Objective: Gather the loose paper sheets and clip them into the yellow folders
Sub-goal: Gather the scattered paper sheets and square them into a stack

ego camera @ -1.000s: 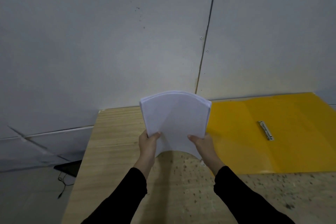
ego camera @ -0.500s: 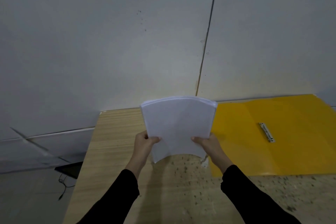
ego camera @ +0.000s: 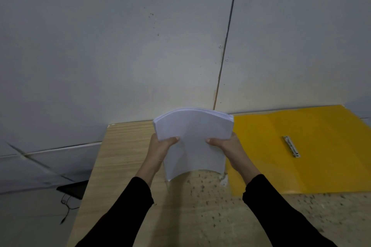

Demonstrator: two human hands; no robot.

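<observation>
A wall of flat grey-white panels (ego camera: 120, 46) fills the upper view, matt and lightly scuffed, with a dark vertical seam and small screw heads beside it. Below it stands a pale wood-grain table (ego camera: 124, 156). Its top is streaked lengthwise near the left edge and peppered with dark flecks toward the near edge.

An open yellow plastic folder (ego camera: 331, 166) lies flat on the right part of the table, smooth and slightly glossy, its far edge along the table's far edge at the wall. Nothing is filed in it.

Two black fabric sleeves (ego camera: 128, 206) reach in from the near edge.

The thick stack of white paper sheets (ego camera: 194, 132) is held up off the table, over its far middle and just left of the folder. It is bowed into an arch, with the top edge fanned into thin layers and the bottom edge curved.

The left hand (ego camera: 160, 148) grips the stack's left side and the right hand (ego camera: 230, 148) its right side, each with the thumb across the front sheet and the fingers hidden behind.

Off the table's left edge, low down, sits a black flat object (ego camera: 74, 188) trailing a thin cable — too dim to identify.

A narrow silver metal clip bar (ego camera: 291, 146) lies slantwise on the folder's inner face, near its middle fold.
</observation>
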